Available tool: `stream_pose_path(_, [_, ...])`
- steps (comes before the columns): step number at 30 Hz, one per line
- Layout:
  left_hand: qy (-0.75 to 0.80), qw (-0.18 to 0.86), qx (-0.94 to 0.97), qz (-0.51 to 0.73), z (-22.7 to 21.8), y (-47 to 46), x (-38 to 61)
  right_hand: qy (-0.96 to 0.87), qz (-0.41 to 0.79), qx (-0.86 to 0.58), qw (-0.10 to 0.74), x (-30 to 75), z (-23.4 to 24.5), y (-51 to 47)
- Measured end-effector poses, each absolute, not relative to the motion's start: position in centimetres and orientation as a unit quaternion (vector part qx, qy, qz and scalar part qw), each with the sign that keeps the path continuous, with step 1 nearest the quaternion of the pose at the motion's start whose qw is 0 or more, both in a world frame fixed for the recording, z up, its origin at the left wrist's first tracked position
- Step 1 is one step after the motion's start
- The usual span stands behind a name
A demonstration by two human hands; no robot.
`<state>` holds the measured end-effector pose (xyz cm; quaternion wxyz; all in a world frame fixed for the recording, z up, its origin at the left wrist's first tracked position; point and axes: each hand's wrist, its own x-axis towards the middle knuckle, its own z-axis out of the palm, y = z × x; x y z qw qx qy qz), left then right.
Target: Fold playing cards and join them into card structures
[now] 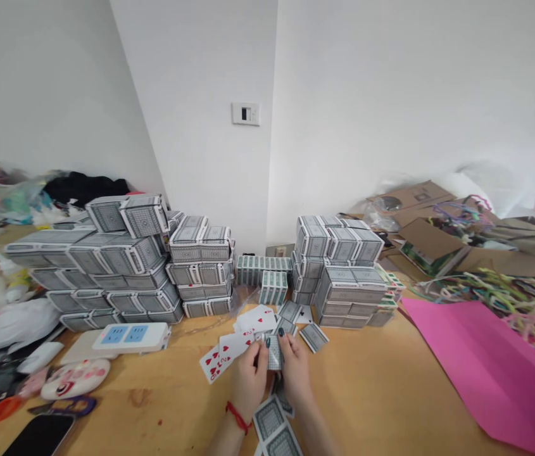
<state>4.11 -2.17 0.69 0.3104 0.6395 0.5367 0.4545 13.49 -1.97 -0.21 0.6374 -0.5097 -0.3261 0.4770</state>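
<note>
Between my two hands is a patterned-back playing card (274,354), pinched at its sides. My left hand (249,380), with a red string bracelet at the wrist, grips its left edge. On its right edge are the closed fingers of my right hand (295,372). Face-up heart cards (233,348) lie fanned out just left of and beyond my hands. Loose face-down cards (313,337) are scattered beyond my right hand. More face-down cards (276,424) lie between my forearms, partly hidden. Whether the held card is one or several, I cannot tell.
Blocks of grey-backed cards (125,253) are piled at left, with another pile (352,294) at right. Green-and-white blocks (274,288) stand between them. A power strip (132,336) and a phone (39,436) lie left; pink paper (485,367) and a cardboard box (447,250) are right.
</note>
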Motion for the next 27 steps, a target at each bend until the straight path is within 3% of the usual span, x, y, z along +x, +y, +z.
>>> stream_pose_path(9, [0.598, 0.229, 0.597, 0.483, 0.7, -1.7, 3.0, -0.397, 0.591, -0.427, 0.557, 13.3, 0.5, -2.5])
stream_pose_path(15, [0.569, 0.258, 0.621, 0.473, 0.0, -1.6, 3.0, -0.348, 0.494, -0.478, 0.637, 14.2, 0.3, -2.0])
stream_pose_path(19, [0.525, 0.156, 0.719, 0.429, 0.5, -1.6, 3.1, -0.265, 0.431, -0.526, 0.683, 16.6, -0.4, -1.3])
stream_pose_path(23, [0.480, 0.094, 0.785, 0.382, 0.9, -1.5, 3.3, -0.197, 0.445, -0.512, 0.707, 17.8, -1.1, -0.9])
stream_pose_path(27, [0.468, 0.107, 0.825, 0.297, 0.0, -1.4, 3.3, -0.169, 0.467, -0.481, 0.722, 17.6, -1.5, -0.8])
